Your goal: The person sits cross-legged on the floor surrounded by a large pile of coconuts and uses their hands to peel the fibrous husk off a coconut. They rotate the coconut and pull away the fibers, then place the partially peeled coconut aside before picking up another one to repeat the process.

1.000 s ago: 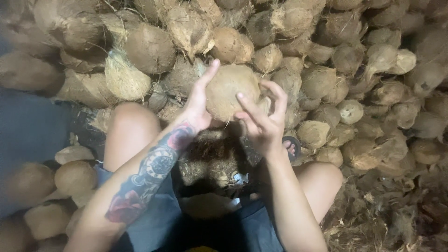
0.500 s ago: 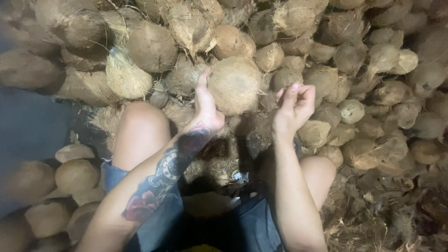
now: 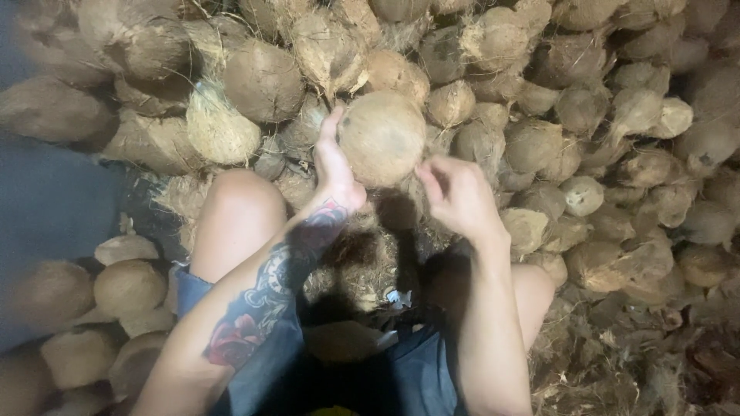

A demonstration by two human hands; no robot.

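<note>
1. A heap of husked brown coconuts point(image 3: 539, 92) fills the upper half and the right side of the frame, piled tightly against one another, with loose dry fibre point(image 3: 640, 362) strewn over the ground at the lower right.
2. More coconuts point(image 3: 123, 289) lie in a smaller cluster at the lower left, beside a dark, blurred strip along the left edge.
3. The person sits facing the heap, bare knees spread at centre left and centre right, dark blue shorts point(image 3: 270, 370) at the bottom of the frame.
4. The left hand point(image 3: 335, 166) rises at centre frame, its forearm tattooed, and presses its palm and thumb against the left side of a round, pale coconut point(image 3: 381, 139); the grip is spread open against the shell rather than wrapped around it.
5. That coconut sits at upper centre, level with the front of the heap and touching the nuts behind it; whether it rests on them or is lifted clear cannot be told.
6. The right hand point(image 3: 455, 196) is just below and to the right of the coconut, blurred, fingers curled loosely inward; it appears apart from the shell and holds nothing visible.
7. Between the knees, under the hands, lies a shadowed tuft of husk point(image 3: 354, 262).
</note>
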